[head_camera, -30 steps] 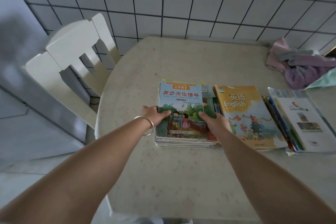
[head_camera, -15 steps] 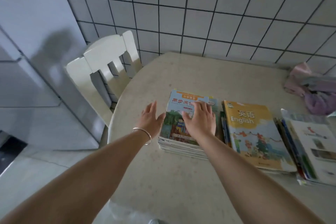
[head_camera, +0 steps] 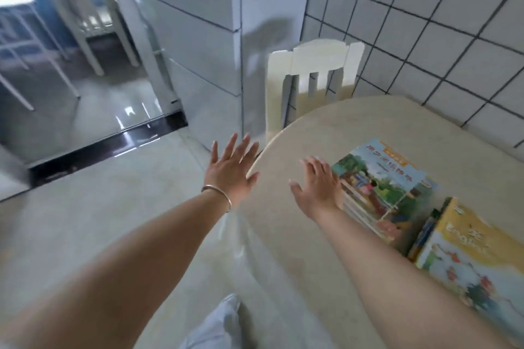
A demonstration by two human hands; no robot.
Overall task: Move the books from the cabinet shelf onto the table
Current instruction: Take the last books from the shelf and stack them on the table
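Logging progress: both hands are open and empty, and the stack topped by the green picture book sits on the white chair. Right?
Not quite. In the head view the green picture-book stack sits on the beige round table, not a chair. Left hand and right hand are open and empty.

White chair (head_camera: 314,71), tiled wall (head_camera: 425,22)

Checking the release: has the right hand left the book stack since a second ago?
Yes. The right hand is open and empty, now left of the stack over the bare table; earlier it gripped the stack's near edge.
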